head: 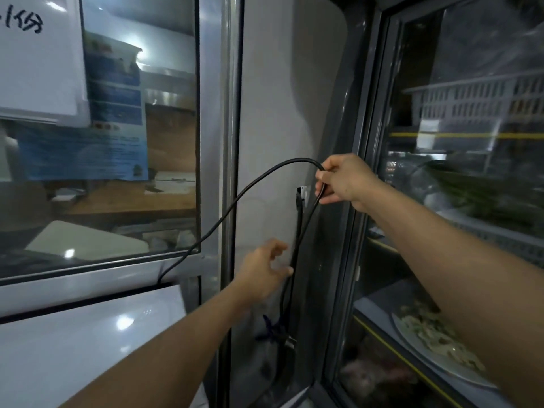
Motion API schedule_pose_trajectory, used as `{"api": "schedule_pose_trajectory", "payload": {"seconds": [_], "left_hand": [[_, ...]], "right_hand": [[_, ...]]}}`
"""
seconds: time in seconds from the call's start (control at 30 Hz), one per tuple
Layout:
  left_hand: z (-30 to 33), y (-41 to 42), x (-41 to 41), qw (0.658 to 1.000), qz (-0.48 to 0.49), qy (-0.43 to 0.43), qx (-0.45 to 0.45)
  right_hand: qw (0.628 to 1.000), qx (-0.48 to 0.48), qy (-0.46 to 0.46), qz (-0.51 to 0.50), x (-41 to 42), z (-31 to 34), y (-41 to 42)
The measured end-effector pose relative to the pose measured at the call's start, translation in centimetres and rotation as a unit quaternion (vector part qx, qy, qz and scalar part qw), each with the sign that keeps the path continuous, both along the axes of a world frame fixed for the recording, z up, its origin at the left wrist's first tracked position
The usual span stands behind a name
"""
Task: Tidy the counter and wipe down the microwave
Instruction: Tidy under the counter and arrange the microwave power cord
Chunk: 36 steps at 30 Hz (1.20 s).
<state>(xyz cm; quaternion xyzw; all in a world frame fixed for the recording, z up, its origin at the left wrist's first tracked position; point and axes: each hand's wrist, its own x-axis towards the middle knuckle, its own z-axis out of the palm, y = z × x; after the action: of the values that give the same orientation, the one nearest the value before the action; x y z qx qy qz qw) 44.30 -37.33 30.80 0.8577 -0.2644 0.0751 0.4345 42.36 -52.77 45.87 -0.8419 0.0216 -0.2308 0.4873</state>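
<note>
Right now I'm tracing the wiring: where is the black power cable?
Centre of the head view: the black power cable arcs from the right hand, which pinches it, down past the left hand.

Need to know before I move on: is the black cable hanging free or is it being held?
Held. The right hand pinches the black cable at the top of its loop; the left hand is open beside the lower run.

A glass window (138, 148) in a grey metal frame (232, 142) fills the 9 o'clock side, reflecting ceiling lights and a blue poster (114, 92). A white sheet with handwriting (38, 57) hangs at 10 o'clock. A pale grey wall panel (279, 113) stands at 12 o'clock. At 3 o'clock a dark-framed glass-door cabinet (459, 187) shows a grey slotted basket (477, 98); a plate of pale food (435, 346) sits at 5 o'clock.
</note>
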Motion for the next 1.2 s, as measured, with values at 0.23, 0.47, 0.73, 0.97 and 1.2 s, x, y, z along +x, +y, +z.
{"api": "schedule_pose_trajectory", "payload": {"seconds": [0.23, 0.47, 0.73, 0.97, 1.2], "left_hand": [[-1.8, -2.3, 0.2, 0.992, 0.055, 0.065, -0.091], [-1.7, 1.8, 2.3, 0.977, 0.151, 0.042, -0.142], [0.3, 6.8, 5.1, 0.967, 0.25, -0.025, -0.043], [0.5, 7.0, 7.8, 0.984, 0.179, -0.007, -0.012], [0.5, 7.7, 9.3, 0.987, 0.159, -0.016, -0.035]], "right_hand": [[1.0, 0.016, -0.016, 0.003, 1.2, -0.1, -1.0], [0.996, 0.071, -0.038, 0.024, 2.5, -2.4, -2.7], [0.988, 0.132, -0.074, 0.014, 2.9, -4.7, -2.9], [0.986, 0.14, -0.089, -0.013, 2.9, -5.9, -2.6], [0.981, 0.155, -0.101, -0.05, 2.7, -7.5, -2.5]]}}
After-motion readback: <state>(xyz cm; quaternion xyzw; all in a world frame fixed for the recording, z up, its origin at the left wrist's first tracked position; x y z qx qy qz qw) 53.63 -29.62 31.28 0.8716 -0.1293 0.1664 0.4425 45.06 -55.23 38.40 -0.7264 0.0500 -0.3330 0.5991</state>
